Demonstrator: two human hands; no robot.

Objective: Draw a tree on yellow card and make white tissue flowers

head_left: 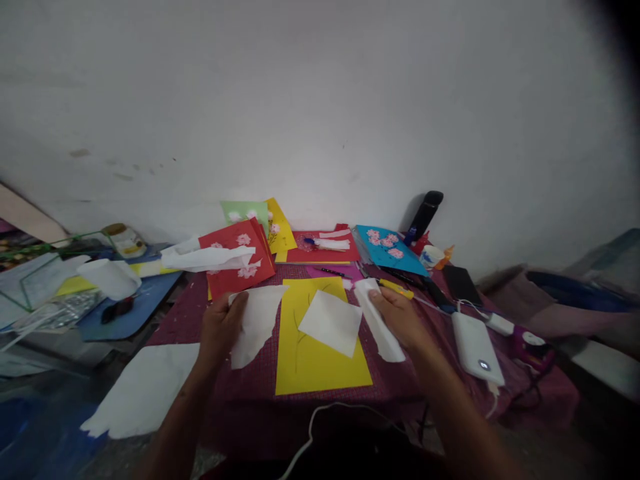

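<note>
We list, on the maroon-covered table (pixel 250 385), the following:

Left grip (pixel 219 327): closed on the left edge of a torn white paper (pixel 257 323), its lower right side ragged, which we find held just beside the left edge of the yellow sheet

Right grip (pixel 397 317): thumb pressed on a folded white strip (pixel 375 327), pinched near its upper end, slanting down along the right side of the same sheet

One yellow sheet (pixel 320 377), flat between the two hands, with thin dark branch-like lines; over part of these we see a white square (pixel 333 323), lying askew

Behind, to the left: red sheets (pixel 227 230) with pink-white blossoms, a long crumpled white paper (pixel 210 258) across them; we note a pale green sheet (pixel 245 208) farther back, against the wall

Behind, to the right: one blue sheet (pixel 395 260), likewise blossomed; nearer us, a yellow-handled tool (pixel 397 288), just beyond the right grip

Far right: one white power bank (pixel 477 347) with a lit display, cable attached

Far left: one white roll (pixel 110 279), on its side; near the left forearm, a large white sheet (pixel 150 387), its support we cannot tell
</note>
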